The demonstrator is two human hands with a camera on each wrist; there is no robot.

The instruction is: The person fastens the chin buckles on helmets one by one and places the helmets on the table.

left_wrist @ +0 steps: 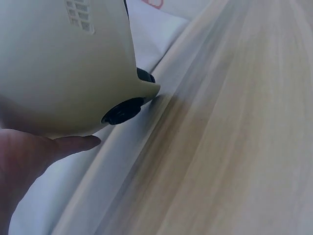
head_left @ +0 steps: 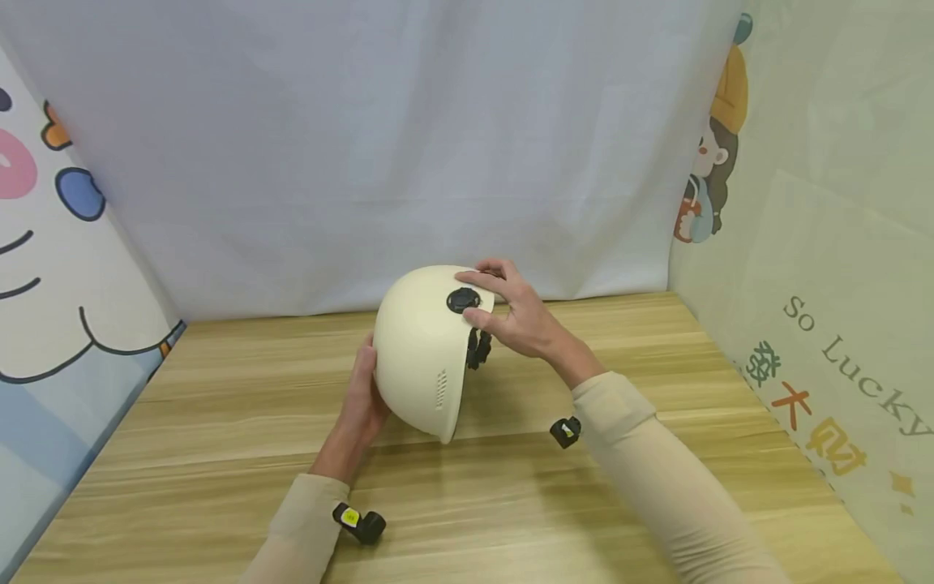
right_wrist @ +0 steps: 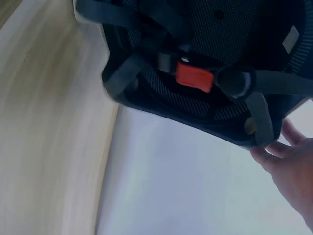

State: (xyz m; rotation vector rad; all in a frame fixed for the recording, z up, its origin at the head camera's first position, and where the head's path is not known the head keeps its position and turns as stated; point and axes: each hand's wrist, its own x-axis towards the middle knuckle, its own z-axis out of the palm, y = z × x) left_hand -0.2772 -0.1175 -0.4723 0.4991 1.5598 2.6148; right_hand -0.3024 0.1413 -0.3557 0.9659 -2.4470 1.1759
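Note:
A cream helmet (head_left: 419, 349) is tilted on its side above the table, its opening turned to the right. My left hand (head_left: 361, 397) cups the rounded shell from the left, thumb along the outside and the other fingers hidden beneath. At the upper rim, my right hand (head_left: 514, 312) grips the edge beside a round black fitting (head_left: 463, 300). Small slotted vents (head_left: 441, 389) mark the shell. Inside, the right wrist view reveals a dark mesh lining (right_wrist: 220, 29), black straps (right_wrist: 283, 82) and a red buckle piece (right_wrist: 194, 77).
The wood-grain table (head_left: 241, 422) reaches back to a hanging white curtain (head_left: 350, 146). Printed panels stand at the left (head_left: 51, 243) and right (head_left: 824, 268). A small black camera (head_left: 361, 523) sits on the left wrist, another (head_left: 565, 431) by the right.

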